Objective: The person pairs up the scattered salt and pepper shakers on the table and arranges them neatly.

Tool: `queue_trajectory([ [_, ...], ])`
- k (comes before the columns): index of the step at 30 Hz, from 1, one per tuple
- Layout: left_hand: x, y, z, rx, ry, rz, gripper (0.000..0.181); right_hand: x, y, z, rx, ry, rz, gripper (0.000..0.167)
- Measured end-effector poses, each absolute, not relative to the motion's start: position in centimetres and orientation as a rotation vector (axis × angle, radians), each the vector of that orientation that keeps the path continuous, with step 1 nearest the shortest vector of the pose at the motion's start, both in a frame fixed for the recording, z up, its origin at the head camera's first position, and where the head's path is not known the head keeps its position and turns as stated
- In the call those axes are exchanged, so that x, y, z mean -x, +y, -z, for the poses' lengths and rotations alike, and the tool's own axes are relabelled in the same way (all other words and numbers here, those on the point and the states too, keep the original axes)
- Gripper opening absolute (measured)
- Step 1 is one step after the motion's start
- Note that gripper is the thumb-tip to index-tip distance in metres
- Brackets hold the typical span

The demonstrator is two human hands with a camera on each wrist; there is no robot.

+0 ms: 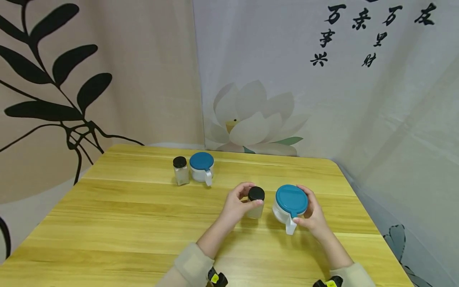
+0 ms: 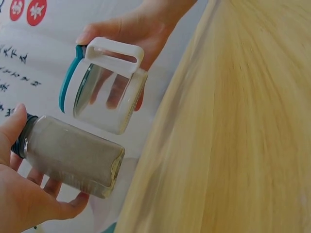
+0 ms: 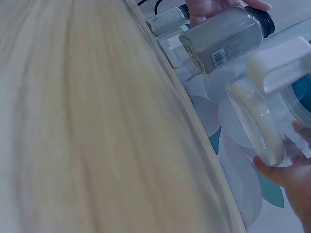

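Observation:
My left hand (image 1: 238,204) grips a clear squarish jar (image 2: 73,154) by its black lid (image 1: 256,193), thumb on the near side and fingers behind. In the right wrist view this jar (image 3: 224,41) carries a small barcode label and its base hangs above the table. To its right, my right hand (image 1: 314,213) holds a clear round jar (image 2: 104,97) with a blue lid (image 1: 291,199) and a white handle (image 1: 291,225). Its thumb lies near the top of the handle, and its fingers wrap the far side. This jar also appears lifted off the table.
Farther back on the wooden table (image 1: 143,223) stand a second black-lidded jar (image 1: 181,174) and, right beside it, a second blue-lidded jar (image 1: 202,166) with a white handle. Printed cloth (image 1: 340,111) hangs behind the table's back edge.

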State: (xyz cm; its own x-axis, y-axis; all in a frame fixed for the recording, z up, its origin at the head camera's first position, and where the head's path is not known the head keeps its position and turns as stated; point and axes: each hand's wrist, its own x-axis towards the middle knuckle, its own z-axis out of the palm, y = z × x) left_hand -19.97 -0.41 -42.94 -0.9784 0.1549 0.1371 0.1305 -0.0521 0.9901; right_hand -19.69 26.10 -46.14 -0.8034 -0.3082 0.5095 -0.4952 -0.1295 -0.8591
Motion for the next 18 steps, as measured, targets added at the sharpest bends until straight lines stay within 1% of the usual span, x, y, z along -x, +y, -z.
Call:
queue_trajectory([
  [10, 19.9, 0.5, 43.1, -0.305, 2.121, -2.261, 0.045, 19.6, 26.6, 46.3, -0.964, -1.908, -2.077, 0.085],
  [18, 19.9, 1.2, 43.2, -0.297, 2.134, -2.248, 0.046, 19.8, 27.0, 46.6, -0.946, -1.939, -2.091, 0.084],
])
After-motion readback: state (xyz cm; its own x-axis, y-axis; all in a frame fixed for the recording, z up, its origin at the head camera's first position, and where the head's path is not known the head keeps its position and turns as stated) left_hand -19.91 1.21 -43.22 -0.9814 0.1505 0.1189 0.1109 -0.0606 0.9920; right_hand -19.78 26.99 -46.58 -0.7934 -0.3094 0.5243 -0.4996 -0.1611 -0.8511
